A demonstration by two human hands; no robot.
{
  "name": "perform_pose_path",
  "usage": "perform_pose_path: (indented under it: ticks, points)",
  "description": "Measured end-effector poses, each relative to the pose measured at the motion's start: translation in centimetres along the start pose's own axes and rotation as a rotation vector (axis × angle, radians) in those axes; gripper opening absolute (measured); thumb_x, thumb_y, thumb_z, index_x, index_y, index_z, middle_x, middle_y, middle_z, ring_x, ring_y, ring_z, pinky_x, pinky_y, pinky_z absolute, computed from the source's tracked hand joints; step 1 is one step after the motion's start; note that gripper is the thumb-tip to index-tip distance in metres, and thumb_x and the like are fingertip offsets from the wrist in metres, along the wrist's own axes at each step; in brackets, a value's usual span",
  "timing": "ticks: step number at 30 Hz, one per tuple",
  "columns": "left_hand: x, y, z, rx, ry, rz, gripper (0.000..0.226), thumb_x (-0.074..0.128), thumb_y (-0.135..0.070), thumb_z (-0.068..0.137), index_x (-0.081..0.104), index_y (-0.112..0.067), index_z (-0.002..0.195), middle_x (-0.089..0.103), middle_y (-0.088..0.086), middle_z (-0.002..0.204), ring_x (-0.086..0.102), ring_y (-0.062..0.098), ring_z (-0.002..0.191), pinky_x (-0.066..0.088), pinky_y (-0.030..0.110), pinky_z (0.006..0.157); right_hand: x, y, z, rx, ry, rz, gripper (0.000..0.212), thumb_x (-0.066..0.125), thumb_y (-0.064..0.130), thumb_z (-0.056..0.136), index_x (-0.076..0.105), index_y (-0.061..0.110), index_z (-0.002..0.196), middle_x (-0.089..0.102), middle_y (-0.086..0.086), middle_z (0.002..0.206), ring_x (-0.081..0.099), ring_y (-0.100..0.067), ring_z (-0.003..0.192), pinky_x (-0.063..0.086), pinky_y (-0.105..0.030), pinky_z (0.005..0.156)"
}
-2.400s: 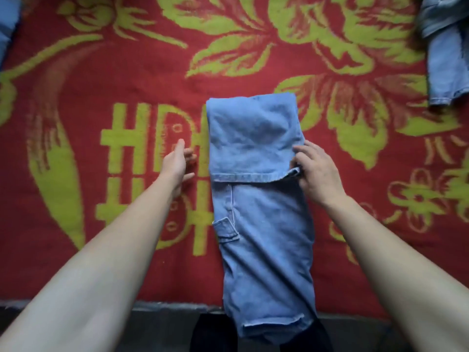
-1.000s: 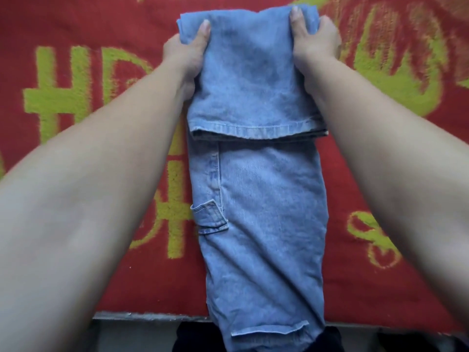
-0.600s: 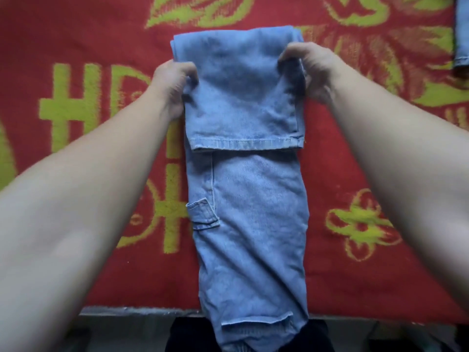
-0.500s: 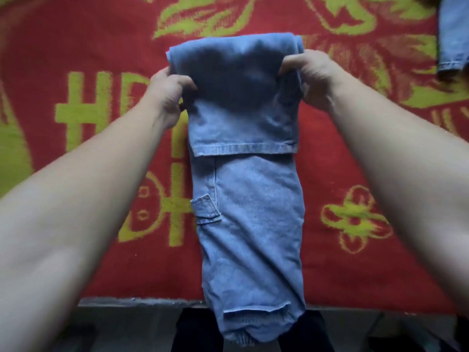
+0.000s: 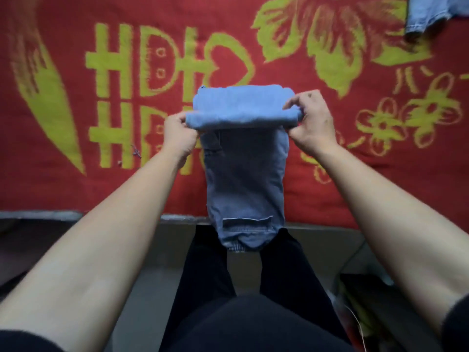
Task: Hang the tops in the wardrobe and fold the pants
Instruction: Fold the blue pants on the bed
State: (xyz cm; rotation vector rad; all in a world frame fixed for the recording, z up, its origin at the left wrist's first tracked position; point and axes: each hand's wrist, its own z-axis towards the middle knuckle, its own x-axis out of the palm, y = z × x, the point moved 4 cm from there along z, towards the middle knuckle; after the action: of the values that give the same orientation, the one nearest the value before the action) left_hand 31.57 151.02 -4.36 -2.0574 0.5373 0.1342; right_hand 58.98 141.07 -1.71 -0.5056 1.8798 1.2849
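Two-thirds of my view is the red patterned blanket [image 5: 76, 186]. The jeans [image 5: 243, 179] lie at its centre, long axis running 12 to 6, with what looks like the waist end hanging past the 6 o'clock edge. My left hand [image 5: 177, 133] and right hand [image 5: 312, 123] each pinch one end of the folded bundle, fingers curled round it. I judge the fold lands best lowered level toward 6, side edges aligned.

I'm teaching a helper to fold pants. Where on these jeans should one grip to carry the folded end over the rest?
Grip the jeans at the two ends of the folded edge, from either side, as the left hand and right hand pinch it. That edge runs straight across the width, so holding both ends likely keeps the layers aligned.
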Motion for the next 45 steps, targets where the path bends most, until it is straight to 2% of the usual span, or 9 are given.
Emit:
perform_pose_path:
  ticks: [4,9,13,18,26,33,36,38,45]
  points:
    - [0.3,6.2,-3.8,-0.047,0.117,0.321,0.032,0.062,0.013,0.078,0.074,-0.004,0.103,0.072,0.017,0.102,0.064,0.009,0.081,0.049,0.024,0.075,3.2,-2.5,-6.1,-0.100,0.229,-0.231,0.040,0.066,0.003,0.066,0.062,0.019,0.103,0.052,-0.009,0.111,0.054,-0.033,0.100,0.052,-0.041,0.076]
    - [1.1,11.7,-5.6,-0.240,0.448,0.596,0.056,0.046,0.014,0.079,0.066,-0.013,0.124,0.066,0.007,0.122,0.062,0.019,0.109,0.050,0.015,0.088,7.3,-6.9,-9.7,0.101,0.746,-0.241,0.039,0.067,0.009,0.073,0.073,0.024,0.108,0.040,-0.011,0.149,0.039,-0.026,0.138,0.038,-0.035,0.111]
    - [1.8,10.5,-4.0,-0.405,0.131,0.211,0.011,0.065,-0.012,0.083,0.064,-0.017,0.092,0.061,-0.004,0.078,0.055,0.009,0.072,0.042,0.016,0.055,7.2,-7.7,-7.4,0.398,0.352,0.133,0.030,0.077,0.020,0.074,0.065,0.018,0.102,0.064,-0.010,0.114,0.060,-0.023,0.108,0.045,-0.034,0.096]
    - [3.4,10.8,-1.8,-0.555,0.112,-0.019,0.081,0.089,-0.037,0.065,0.042,-0.012,0.126,0.060,-0.002,0.116,0.064,0.011,0.099,0.046,0.027,0.063,8.5,-8.7,-4.7,0.816,0.292,0.575,0.091,0.091,0.044,0.062,0.043,0.015,0.134,0.062,0.002,0.120,0.063,-0.006,0.101,0.050,-0.025,0.082]
    - [4.5,10.8,-1.0,-0.545,0.176,-0.197,0.064,0.088,-0.021,0.067,0.061,-0.004,0.122,0.071,0.009,0.113,0.071,0.020,0.097,0.058,0.035,0.081,9.3,-6.8,-3.5,0.813,0.474,0.915,0.046,0.083,0.019,0.075,0.070,0.001,0.115,0.074,-0.014,0.108,0.071,-0.030,0.102,0.056,-0.047,0.093]
    - [5.6,2.5,2.0,-0.361,0.269,-0.523,0.043,0.077,-0.014,0.081,0.064,0.004,0.118,0.071,0.018,0.111,0.069,0.030,0.102,0.058,0.041,0.081,4.1,-3.7,2.0,0.746,0.181,1.065,0.047,0.069,0.016,0.066,0.071,-0.003,0.109,0.072,-0.022,0.108,0.070,-0.038,0.100,0.057,-0.054,0.087]
    - [5.7,0.2,4.7,-0.269,0.148,-0.323,0.057,0.084,-0.026,0.075,0.063,0.000,0.120,0.072,0.011,0.109,0.071,0.024,0.098,0.057,0.040,0.085,3.0,-3.5,4.9,0.687,0.075,0.868,0.047,0.072,0.029,0.062,0.074,0.005,0.103,0.076,-0.009,0.096,0.074,-0.026,0.087,0.061,-0.040,0.073]
    - [5.4,-0.1,6.1,-0.234,0.038,0.075,0.073,0.079,-0.037,0.077,0.048,-0.010,0.138,0.062,0.005,0.127,0.063,0.018,0.109,0.052,0.034,0.094,3.0,-4.1,5.9,0.625,0.154,0.465,0.064,0.074,0.042,0.069,0.064,0.008,0.123,0.071,-0.006,0.115,0.069,-0.020,0.104,0.056,-0.037,0.089]
    - [6.0,-1.3,7.1,0.279,0.166,0.934,0.107,0.075,-0.038,0.076,0.001,-0.036,0.153,-0.013,0.008,0.161,-0.003,0.031,0.149,0.020,0.053,0.115,4.1,-2.6,5.3,0.015,0.391,-0.332,0.110,0.070,0.058,0.080,-0.001,0.026,0.158,-0.010,-0.020,0.162,-0.001,-0.038,0.150,0.011,-0.048,0.121]
